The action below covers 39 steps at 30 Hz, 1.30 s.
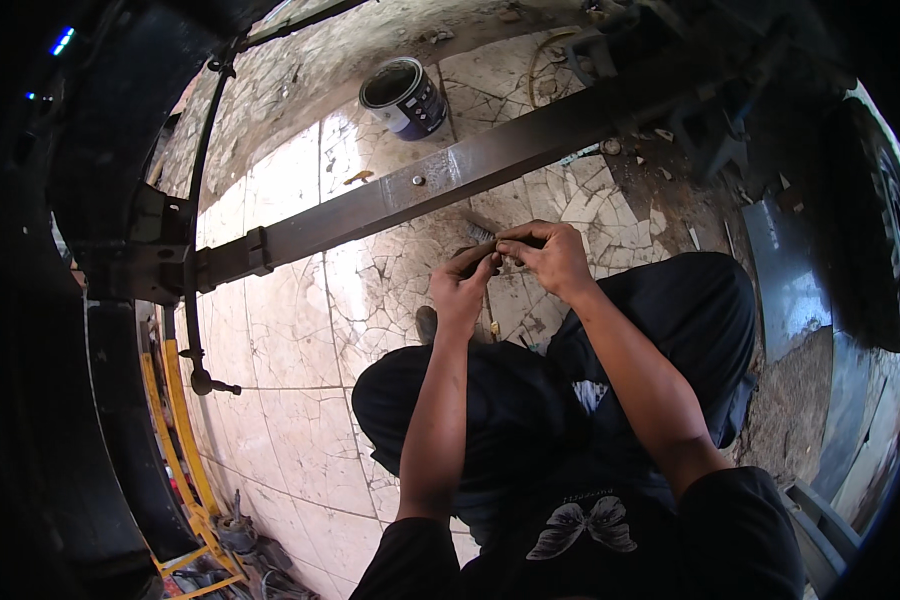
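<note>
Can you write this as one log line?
left hand, right hand: fingertips together; what, if anything, they hold: unclear | metal bar: beyond hands | can: on tiled floor

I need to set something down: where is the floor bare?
The widest bare patch is the floor tiles between the metal beam, the yellow frame and the left knee. A smaller sunlit patch lies left of the can, beyond the beam. It is crowded at lower left with dark parts and at right with flat panels.
</note>
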### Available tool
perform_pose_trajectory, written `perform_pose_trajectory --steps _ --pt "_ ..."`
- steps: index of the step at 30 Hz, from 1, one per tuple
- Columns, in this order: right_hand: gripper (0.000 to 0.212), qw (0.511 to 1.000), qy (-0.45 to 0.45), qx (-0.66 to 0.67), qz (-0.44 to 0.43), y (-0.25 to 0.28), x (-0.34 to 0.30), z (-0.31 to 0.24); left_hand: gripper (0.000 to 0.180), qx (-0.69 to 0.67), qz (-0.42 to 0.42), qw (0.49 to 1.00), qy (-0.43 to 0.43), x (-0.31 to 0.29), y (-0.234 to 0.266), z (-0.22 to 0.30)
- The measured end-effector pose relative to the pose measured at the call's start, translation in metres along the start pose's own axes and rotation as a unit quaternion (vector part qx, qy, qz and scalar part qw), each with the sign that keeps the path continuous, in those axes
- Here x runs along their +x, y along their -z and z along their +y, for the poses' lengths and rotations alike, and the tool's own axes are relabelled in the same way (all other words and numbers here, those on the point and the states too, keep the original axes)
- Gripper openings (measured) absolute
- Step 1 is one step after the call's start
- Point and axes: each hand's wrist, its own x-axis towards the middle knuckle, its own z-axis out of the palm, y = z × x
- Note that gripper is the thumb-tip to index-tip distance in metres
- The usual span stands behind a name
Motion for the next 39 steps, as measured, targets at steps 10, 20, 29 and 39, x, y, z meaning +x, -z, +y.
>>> perform_pose_trajectory --steps 10,20,29,39 --pt "0.019 0.994 0.099 -0.023 0.039 -0.011 -0.010 0.006 0.029 -0.021 0.032 0.999 0.017 -0.002 0.001 0.005" --pt "0.015 0.951 0.287 -0.093 0.067 -0.024 -0.018 0.000 0.027 -0.114 0.076 0.990 0.039 -0.009 0.007 0.004" --pt "0.016 0.989 0.121 -0.058 -0.062 -0.006 -0.016 -0.006 0.035 -0.091 0.012 0.991 0.099 -0.036 0.017 0.039" --pt "0.014 0.995 0.057 0.075 0.015 -0.018 -0.010 0.013 0.024 -0.013 0.063 0.998 -0.007 -0.020 0.004 0.019"
